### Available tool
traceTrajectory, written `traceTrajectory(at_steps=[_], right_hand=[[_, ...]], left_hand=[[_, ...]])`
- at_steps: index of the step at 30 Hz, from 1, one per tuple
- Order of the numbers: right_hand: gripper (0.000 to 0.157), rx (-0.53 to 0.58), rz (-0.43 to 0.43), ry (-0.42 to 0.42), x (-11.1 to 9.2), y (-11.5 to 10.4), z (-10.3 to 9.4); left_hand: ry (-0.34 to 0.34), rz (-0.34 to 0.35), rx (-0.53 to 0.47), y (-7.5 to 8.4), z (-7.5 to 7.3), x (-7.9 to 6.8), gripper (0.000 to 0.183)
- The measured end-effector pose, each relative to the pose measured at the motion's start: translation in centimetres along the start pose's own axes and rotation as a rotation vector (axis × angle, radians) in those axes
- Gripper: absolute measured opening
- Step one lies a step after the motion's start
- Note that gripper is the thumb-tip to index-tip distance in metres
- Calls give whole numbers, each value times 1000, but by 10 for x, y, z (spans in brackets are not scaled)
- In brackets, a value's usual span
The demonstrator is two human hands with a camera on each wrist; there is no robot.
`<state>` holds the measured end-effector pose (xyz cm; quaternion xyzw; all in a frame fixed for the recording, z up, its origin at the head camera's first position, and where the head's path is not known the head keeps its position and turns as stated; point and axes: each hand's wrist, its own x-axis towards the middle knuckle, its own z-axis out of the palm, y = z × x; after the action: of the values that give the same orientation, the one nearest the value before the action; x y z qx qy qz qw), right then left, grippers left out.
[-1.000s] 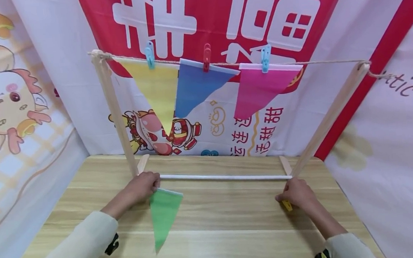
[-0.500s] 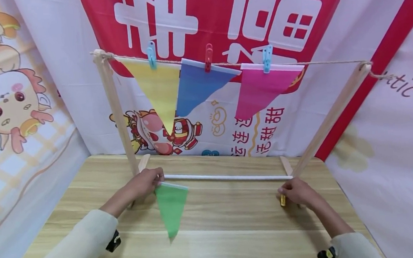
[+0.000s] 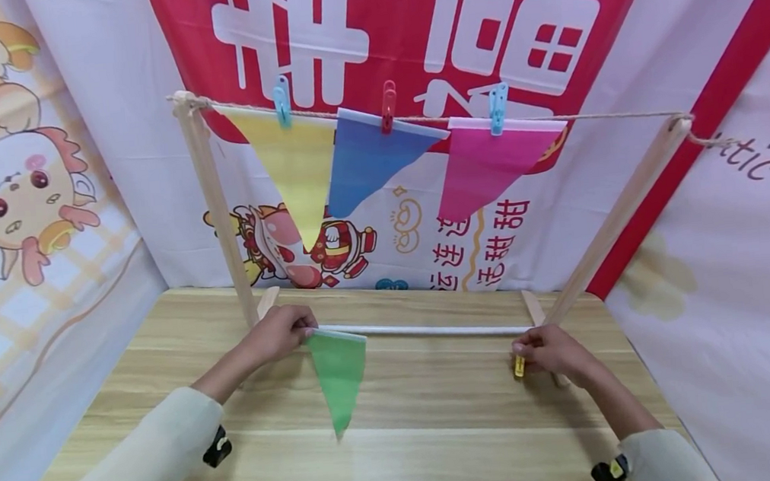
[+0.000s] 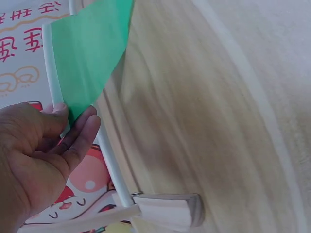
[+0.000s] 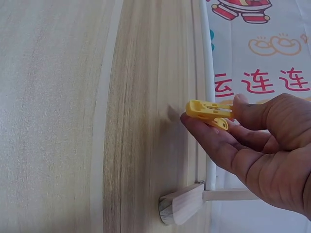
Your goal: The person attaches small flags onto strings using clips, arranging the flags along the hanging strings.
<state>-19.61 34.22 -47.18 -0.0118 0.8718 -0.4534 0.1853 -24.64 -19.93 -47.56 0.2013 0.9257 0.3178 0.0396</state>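
Note:
My left hand (image 3: 282,333) pinches one top corner of a green triangular pennant (image 3: 340,374), which hangs point down above the table. In the left wrist view the thumb and fingers (image 4: 80,138) meet on the white-edged corner of the cloth. A small yellow clothespin (image 5: 209,110) sits between the thumb and fingers of my right hand (image 3: 554,352), near the right post. On the twine (image 3: 594,116) hang a yellow pennant (image 3: 289,165) and a pink pennant (image 3: 488,166), each under a blue clothespin. Between them a red clothespin (image 3: 388,106) holds a blue pennant (image 3: 374,157).
A left wooden post (image 3: 213,210) and a right wooden post (image 3: 620,220) carry the twine. A white rod (image 3: 427,331) joins them low down, and wooden feet (image 5: 182,205) stand on the wood-grain table (image 3: 444,449). Printed cloth (image 3: 171,236) hangs behind.
My left hand has moved right and a little up, carrying the green pennant. My right hand has risen slightly, and the yellow clothespin in it has turned and shifted left.

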Motion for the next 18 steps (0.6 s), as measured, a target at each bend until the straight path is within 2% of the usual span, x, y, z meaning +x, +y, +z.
traceTrajectory(at_steps=[8,18], right_hand=[[31,-24,7,12,2,-5,0],[28,-62,-74,-14,2,-10,0]], left_hand=[[-43,3,-2,21,-7,5,9],[-80,66,-46,47,-17,8,8]])
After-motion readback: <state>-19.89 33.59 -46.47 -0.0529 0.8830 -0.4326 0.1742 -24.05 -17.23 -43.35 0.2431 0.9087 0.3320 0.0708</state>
